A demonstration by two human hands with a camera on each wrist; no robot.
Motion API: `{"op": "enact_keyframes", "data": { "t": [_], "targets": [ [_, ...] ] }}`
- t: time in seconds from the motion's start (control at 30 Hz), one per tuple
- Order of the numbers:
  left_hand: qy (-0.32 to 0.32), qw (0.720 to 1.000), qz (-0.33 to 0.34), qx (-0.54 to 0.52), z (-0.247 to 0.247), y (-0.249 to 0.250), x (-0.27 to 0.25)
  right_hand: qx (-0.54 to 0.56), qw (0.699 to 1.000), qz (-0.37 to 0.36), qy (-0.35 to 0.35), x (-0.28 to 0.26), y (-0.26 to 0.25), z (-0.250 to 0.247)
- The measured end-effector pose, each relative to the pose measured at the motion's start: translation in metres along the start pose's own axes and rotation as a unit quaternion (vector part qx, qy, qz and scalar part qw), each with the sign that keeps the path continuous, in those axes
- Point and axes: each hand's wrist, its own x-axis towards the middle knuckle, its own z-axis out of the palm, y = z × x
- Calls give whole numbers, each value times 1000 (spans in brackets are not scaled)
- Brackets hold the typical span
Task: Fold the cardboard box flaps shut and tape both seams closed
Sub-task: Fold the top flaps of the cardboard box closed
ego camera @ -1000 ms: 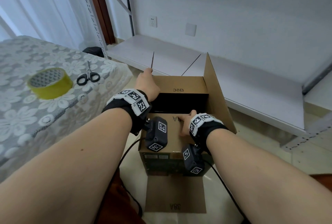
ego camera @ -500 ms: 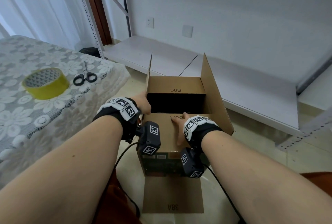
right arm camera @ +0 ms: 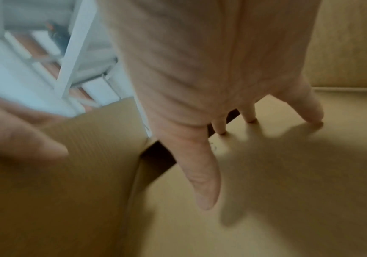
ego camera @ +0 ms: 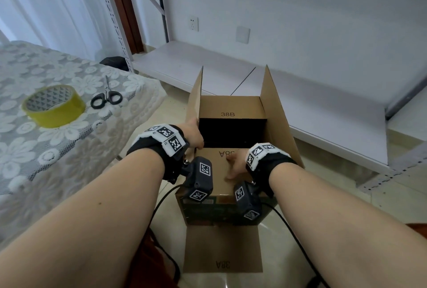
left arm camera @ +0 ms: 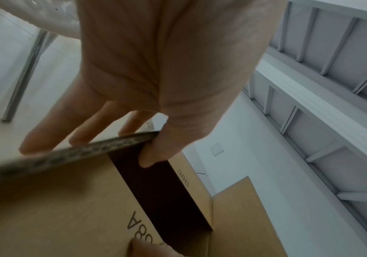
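A brown cardboard box (ego camera: 231,209) stands on the floor in front of me. Its far flap marked 38B (ego camera: 227,107) and near flap marked 38A (ego camera: 217,167) are folded in, with a dark gap between them. My right hand (ego camera: 234,165) rests on the near flap, its spread fingertips (right arm camera: 250,118) pressing it down. The left flap (ego camera: 195,96) stands upright, and my left hand (ego camera: 194,134) pinches its near edge low down, thumb (left arm camera: 151,156) inside and fingers outside. The right flap (ego camera: 277,121) leans outward, untouched.
A yellow tape roll (ego camera: 54,106) and black scissors (ego camera: 106,98) lie on the lace-covered table (ego camera: 34,160) to my left. A low white shelf (ego camera: 208,66) runs behind the box. A bottom flap (ego camera: 223,248) lies flat on the floor toward me.
My left hand has slid down the left flap's edge from near its top to its base. The right hand has stayed pressed on the near flap.
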Motion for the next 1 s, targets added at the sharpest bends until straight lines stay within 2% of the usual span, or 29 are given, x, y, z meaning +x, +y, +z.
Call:
{"op": "enact_keyframes", "data": {
  "t": [0.07,0.13,0.23,0.27,0.3,0.33,0.4,0.5,0.57,0.7,0.8,0.93,1.0],
  "targets": [
    [-10,1000,-6,-19,-2,3,-1,119,993,-18,13,-9,-2,-16],
    [-15,999,-11,-39,-4,4,-2,257,965,-49,-9,-19,-6,-28],
    [-33,995,-26,-87,-8,9,-2,489,861,-84,-112,-32,-13,-35],
    [-36,993,-23,-111,-10,10,2,528,832,-97,-138,-33,-15,-34],
    [-41,988,-23,-149,-12,12,3,541,819,-117,-154,-34,-17,-34],
    [-48,980,-24,-190,-12,13,5,539,815,-142,-159,-35,-19,-34],
    [-62,965,-30,-253,-12,17,10,513,830,-172,-137,-36,-22,-37],
    [-70,960,-33,-269,-6,21,16,452,877,-150,-68,-32,-21,-35],
    [-71,960,-42,-267,0,25,19,440,888,-131,-41,-30,-16,-32],
    [-59,973,-35,-219,13,32,25,459,880,-104,-66,-31,-6,-29],
    [-78,983,-17,-165,21,34,30,469,878,-76,-54,-28,-2,-25],
    [-92,991,-13,-98,36,32,38,506,861,-40,-41,-20,3,-15],
    [-97,992,-9,-76,42,30,40,497,867,-30,-30,-16,5,-10]
  ]
}}
